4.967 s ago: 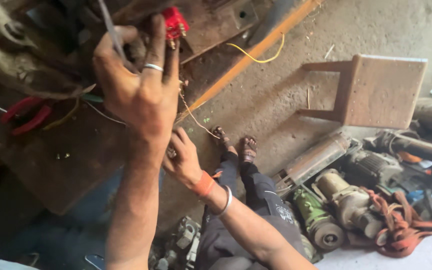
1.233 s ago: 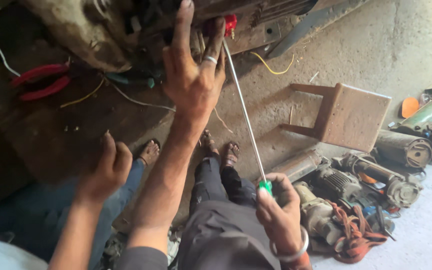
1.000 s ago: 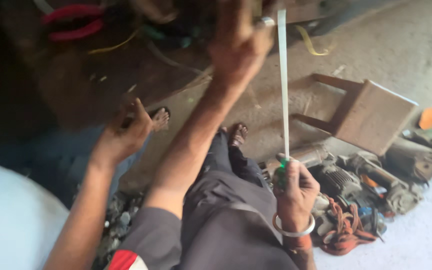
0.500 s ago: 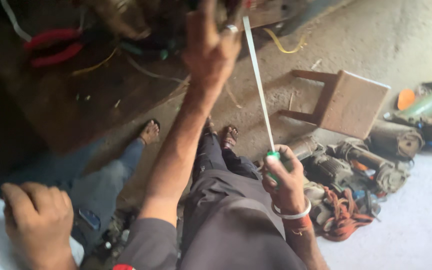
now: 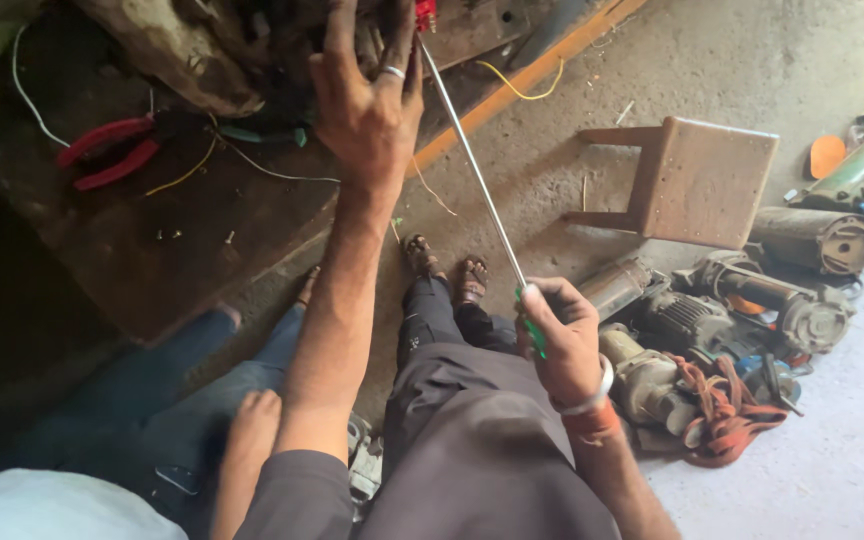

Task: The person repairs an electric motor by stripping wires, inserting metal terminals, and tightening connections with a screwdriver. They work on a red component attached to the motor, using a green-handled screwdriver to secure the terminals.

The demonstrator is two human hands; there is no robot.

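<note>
My left hand (image 5: 367, 95), with a ring on one finger, reaches up with fingers spread and pressed on a dirty, greasy machine (image 5: 182, 45) on a dark board. My right hand (image 5: 562, 340) grips the green handle of a long screwdriver (image 5: 472, 160). Its metal shaft slants up to a small red part (image 5: 424, 12) on the machine, just right of my left fingers. My legs in grey trousers (image 5: 452, 400) stretch out below, with sandalled feet on the concrete.
Red-handled pliers (image 5: 107, 150) and loose wires lie on the board (image 5: 172, 250). A wooden stool (image 5: 697, 180) stands at the right, with several old motors (image 5: 742, 300) and an orange strap (image 5: 722, 410) below it. A co-worker's hand (image 5: 252, 425) rests on a jeans-clad leg at the left.
The co-worker's hand has dropped from near the board down onto the leg. My left hand stays on the machine and my right keeps the screwdriver pointed at the red part.
</note>
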